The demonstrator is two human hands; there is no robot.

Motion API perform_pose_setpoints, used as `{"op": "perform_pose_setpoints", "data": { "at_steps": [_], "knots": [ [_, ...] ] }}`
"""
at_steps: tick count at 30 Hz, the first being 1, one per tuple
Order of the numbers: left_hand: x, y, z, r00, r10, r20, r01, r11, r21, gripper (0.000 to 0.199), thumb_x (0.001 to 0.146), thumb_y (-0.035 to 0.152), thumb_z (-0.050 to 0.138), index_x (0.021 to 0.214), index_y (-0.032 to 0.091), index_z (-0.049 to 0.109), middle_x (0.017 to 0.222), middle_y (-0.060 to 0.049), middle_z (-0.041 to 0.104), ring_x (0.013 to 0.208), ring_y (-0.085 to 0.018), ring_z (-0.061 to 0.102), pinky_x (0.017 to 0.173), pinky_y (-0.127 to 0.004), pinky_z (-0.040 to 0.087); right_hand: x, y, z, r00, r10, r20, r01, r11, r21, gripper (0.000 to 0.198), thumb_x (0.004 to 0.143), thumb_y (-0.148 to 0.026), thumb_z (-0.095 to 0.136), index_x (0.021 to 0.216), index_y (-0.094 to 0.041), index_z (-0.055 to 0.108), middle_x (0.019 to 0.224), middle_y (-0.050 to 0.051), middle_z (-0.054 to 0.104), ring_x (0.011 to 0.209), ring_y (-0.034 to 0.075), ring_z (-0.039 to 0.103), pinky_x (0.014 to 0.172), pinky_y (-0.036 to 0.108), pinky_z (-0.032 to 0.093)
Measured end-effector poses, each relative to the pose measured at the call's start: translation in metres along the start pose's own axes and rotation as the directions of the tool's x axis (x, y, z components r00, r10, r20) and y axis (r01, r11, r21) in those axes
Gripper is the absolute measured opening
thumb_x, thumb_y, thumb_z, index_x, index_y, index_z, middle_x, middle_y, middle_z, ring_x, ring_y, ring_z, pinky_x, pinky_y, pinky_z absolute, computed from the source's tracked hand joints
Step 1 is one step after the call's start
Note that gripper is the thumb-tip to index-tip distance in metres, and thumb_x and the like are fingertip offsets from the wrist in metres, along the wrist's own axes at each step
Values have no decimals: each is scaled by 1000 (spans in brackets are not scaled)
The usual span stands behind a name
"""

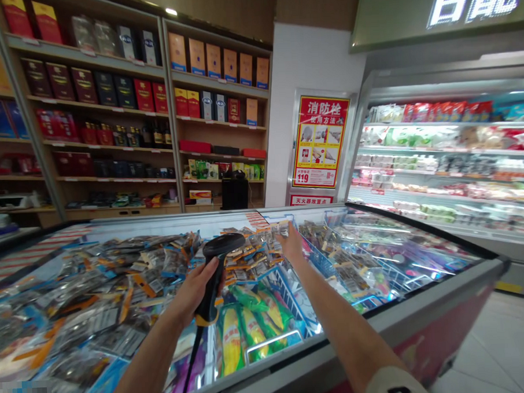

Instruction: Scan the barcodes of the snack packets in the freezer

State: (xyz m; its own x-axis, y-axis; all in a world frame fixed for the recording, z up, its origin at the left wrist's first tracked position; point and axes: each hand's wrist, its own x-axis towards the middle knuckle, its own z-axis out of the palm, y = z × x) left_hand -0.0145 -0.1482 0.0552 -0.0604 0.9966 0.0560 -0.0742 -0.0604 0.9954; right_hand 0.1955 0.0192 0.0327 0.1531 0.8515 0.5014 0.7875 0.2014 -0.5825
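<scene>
My left hand [202,283] is wrapped round the handle of a black and yellow barcode scanner [213,268], whose cord hangs down toward me. Its head sits over the open chest freezer [290,345]. Farther in, my right hand [292,245] reaches to the back, its fingers closed at a small clear food packet [279,230]; the grip is partly hidden and blurred. Below and between my arms, yellow and green bags of corn [232,340] lie in a wire basket [292,293]. Many flat packets with orange and blue edges [106,313] are heaped to the left.
A glass lid [403,254] covers the freezer's right part. Behind stand wooden shelves [106,105] of boxes and bottles. A red fire-hydrant poster [321,142] hangs on the wall. To the right is a lit refrigerated display [452,171]; tiled floor [489,337] shows at lower right.
</scene>
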Motion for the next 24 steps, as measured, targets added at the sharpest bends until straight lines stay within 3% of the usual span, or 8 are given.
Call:
{"op": "perform_pose_setpoints", "data": {
  "at_steps": [5, 9, 12, 15, 18, 24],
  "knots": [
    [2, -3, 2, 1000, -24, -18, 24, 1000, -14, 40, 64, 53, 53, 62, 14, 54, 52, -1, 56, 45, -10, 49, 45, -22, 39, 5, -14, 17, 997, 26, 77, -22, 998, -54, 46, 74, -19, 42, 120, -14, 43, 99, 9, 62, 95, 22, 54, 83, 30, 38],
    [1, -1, 6, 999, -44, -19, 44, 999, -15, 40, 62, 54, 54, 58, 14, 53, 50, -1, 55, 43, -9, 48, 42, -20, 38, -2, -21, 29, 988, -67, 138, 64, 998, 23, 46, 74, -12, 38, 120, -14, 43, 109, 7, 57, 102, 19, 50, 87, 28, 35],
    [1, -1, 7, 998, -63, -5, 63, 998, -12, 40, 62, 54, 54, 58, 14, 54, 49, 0, 54, 42, -8, 47, 41, -19, 37, -6, -15, 27, 988, -108, 113, 104, 994, 41, 43, 76, -14, 36, 118, -11, 43, 115, 9, 52, 107, 17, 46, 90, 26, 33],
    [2, -3, 8, 997, -74, 10, 74, 997, -18, 39, 62, 53, 55, 59, 14, 55, 50, 0, 54, 43, -9, 48, 41, -19, 38, -7, 8, 6, 997, -60, 52, 63, 997, -52, 41, 77, -20, 37, 117, -11, 45, 118, 11, 50, 110, 19, 42, 91, 29, 32],
    [3, -5, 12, 998, -60, 26, 61, 998, -31, 38, 62, 53, 55, 60, 15, 55, 51, 0, 54, 43, -9, 49, 42, -20, 38, -11, 44, -34, 997, 67, 23, -61, 973, -221, 42, 75, -26, 41, 115, -16, 46, 118, 10, 49, 109, 23, 43, 89, 34, 33],
    [3, -8, 32, 993, -56, 108, 54, 998, 24, 39, 64, 53, 52, 61, 14, 53, 54, 0, 55, 44, -9, 48, 45, -22, 38, -34, 114, -109, 935, 354, 19, -300, 819, -489, 46, 67, -43, 49, 104, -16, 55, 109, 14, 53, 104, 31, 45, 79, 44, 38]
  ]
}}
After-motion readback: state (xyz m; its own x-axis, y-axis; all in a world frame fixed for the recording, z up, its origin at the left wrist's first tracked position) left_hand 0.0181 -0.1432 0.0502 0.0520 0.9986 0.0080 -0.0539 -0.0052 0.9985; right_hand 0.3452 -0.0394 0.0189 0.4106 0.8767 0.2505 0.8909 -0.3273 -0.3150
